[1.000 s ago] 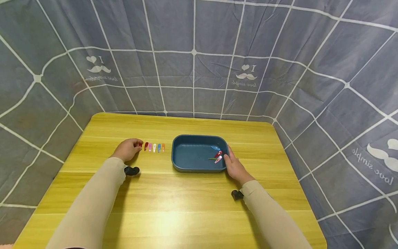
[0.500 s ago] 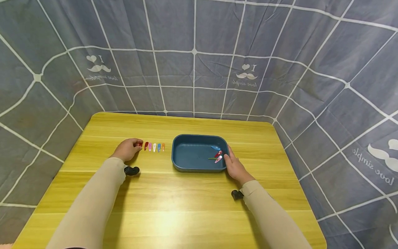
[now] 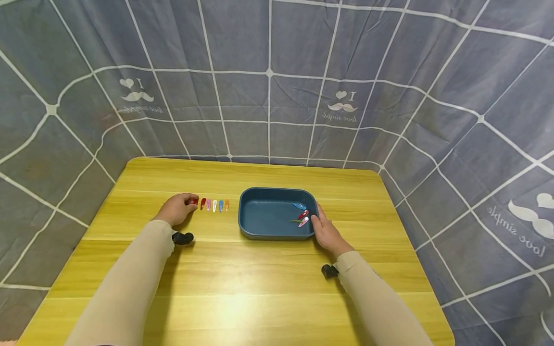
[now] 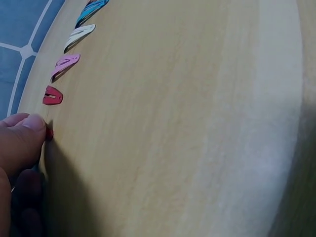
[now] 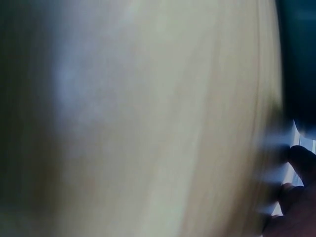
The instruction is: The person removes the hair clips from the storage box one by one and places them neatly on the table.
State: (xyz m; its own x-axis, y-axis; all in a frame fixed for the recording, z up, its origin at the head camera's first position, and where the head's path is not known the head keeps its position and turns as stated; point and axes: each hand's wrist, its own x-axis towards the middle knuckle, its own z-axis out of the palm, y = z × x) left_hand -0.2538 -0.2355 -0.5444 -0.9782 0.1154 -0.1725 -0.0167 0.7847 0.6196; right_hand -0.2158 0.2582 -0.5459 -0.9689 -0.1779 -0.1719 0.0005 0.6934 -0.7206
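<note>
In the head view my left hand [image 3: 175, 209] pinches a red snap hair clip [image 3: 196, 202] at the left end of a row on the table. Its thumb and fingertips hide most of that clip [image 4: 50, 133] in the left wrist view. To its right lie a dark red clip [image 3: 203, 203], a pink one [image 3: 208, 204], a white one [image 3: 214, 205], a blue one [image 3: 221, 205] and an orange one [image 3: 227, 205]. My right hand [image 3: 330, 234] holds the right side of a dark blue tray [image 3: 264, 236], thumb at the rim and fingers along the outer wall.
Inside the tray's right end lie several loose clips, among them a blue clip [image 3: 299, 206], a red clip [image 3: 303, 214] and a pink clip [image 3: 304, 221]. The yellow wood-grain table [image 3: 242, 283] meets a grey grid-patterned curtain [image 3: 242, 96] at the back and sides.
</note>
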